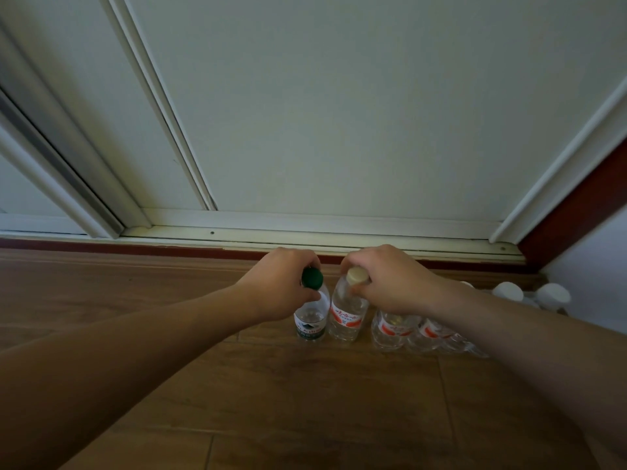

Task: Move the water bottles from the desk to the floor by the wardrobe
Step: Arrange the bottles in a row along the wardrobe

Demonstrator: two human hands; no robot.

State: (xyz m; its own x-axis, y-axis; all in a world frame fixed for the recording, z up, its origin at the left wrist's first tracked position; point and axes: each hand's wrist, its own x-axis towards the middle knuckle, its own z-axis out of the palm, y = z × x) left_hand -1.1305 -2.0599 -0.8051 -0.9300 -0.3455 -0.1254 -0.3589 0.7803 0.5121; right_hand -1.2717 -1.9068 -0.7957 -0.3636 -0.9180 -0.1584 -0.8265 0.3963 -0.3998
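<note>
Stood upright on the brown wood-plank floor [305, 401], just in front of the white sliding wardrobe door [339, 113] and its bottom track [305, 232]: clear plastic bottle with green cap [310, 320] at left, clear plastic bottle with cream cap [347, 317] just beside it on the right. Left hand [281, 286] wrapped around the first bottle's neck, right hand [390, 283] around the second's. Row of clear white-capped bottles [400, 330] continued rightward, partly hidden behind the right forearm, toward the corner.
</note>
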